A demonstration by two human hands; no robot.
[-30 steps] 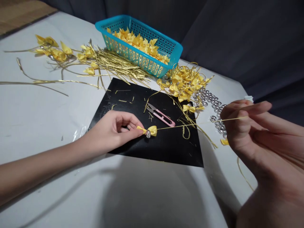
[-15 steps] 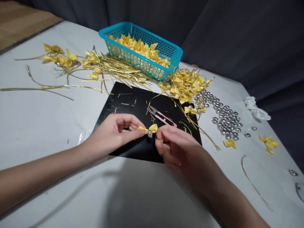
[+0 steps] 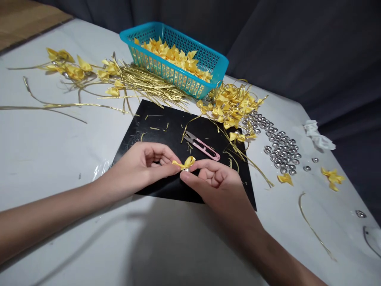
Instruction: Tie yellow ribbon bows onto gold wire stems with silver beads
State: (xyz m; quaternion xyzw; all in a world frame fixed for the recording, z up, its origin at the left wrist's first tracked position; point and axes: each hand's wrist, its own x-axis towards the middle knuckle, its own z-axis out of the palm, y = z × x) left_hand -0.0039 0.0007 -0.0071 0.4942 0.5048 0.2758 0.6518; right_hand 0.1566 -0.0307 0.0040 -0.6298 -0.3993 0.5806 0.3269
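Note:
Above the black mat (image 3: 160, 184), a small yellow ribbon bow (image 3: 188, 161) is held between both hands. My left hand (image 3: 149, 161) pinches its left end between thumb and fingertips. From the right, my right hand (image 3: 216, 178) is closed on the bow's lower right side, thumb and forefinger pressed at a silver bead (image 3: 186, 169) under the bow's middle. The fingertips partly cover the bead. Just beyond the hands lie pink thread snips (image 3: 205, 150), blades pointing up and left, among short gold cord scraps.
A blue basket (image 3: 222, 73) of yellow bows stands at the back. Beside it lie a bundle of gold cords (image 3: 151, 85) and a heap of corded bows (image 3: 232, 101). Silver beads (image 3: 282, 151) are spread at the right, near a crumpled white item (image 3: 318, 135).
My right hand has turned and moved left onto the bow, its thumb and forefinger now at the bead. My left hand keeps its pinch. The whole view has shifted slightly.

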